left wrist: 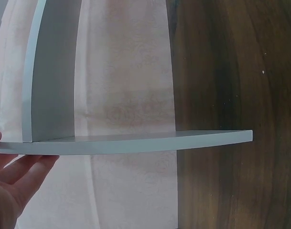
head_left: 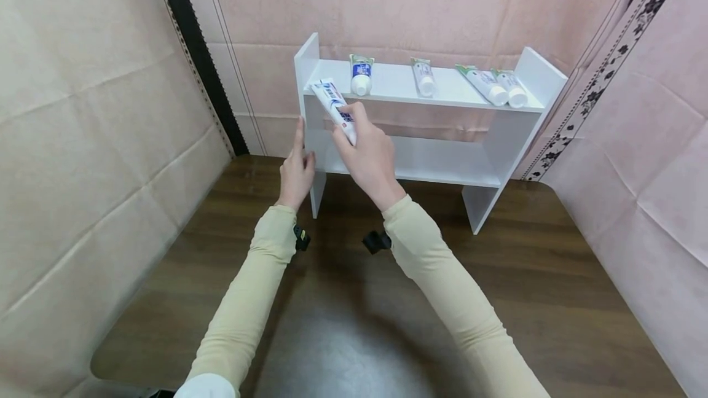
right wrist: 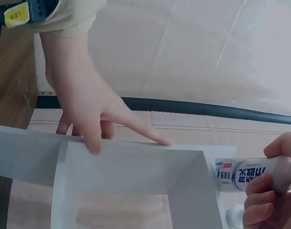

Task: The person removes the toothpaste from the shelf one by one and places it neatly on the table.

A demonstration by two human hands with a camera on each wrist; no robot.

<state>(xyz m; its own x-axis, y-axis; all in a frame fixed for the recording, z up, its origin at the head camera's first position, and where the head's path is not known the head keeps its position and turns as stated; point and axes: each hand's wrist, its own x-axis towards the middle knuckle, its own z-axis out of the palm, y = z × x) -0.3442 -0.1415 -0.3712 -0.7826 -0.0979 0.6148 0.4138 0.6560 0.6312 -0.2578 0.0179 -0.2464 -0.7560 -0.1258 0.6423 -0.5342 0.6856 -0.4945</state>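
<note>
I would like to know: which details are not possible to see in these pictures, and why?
- Gripped end of the held tube, head and right wrist views: covered by the right hand.
- Rest of the left hand, left wrist view: cut off by the left edge.
- Small print on the rightmost tube, head view: too small to read.

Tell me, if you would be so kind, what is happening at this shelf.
A person's right hand holds a white tube near the left end of the upper board, while the left hand grips the left side panel of the shelf. Four other tubes lie on that board, two close together at its right end.
</note>
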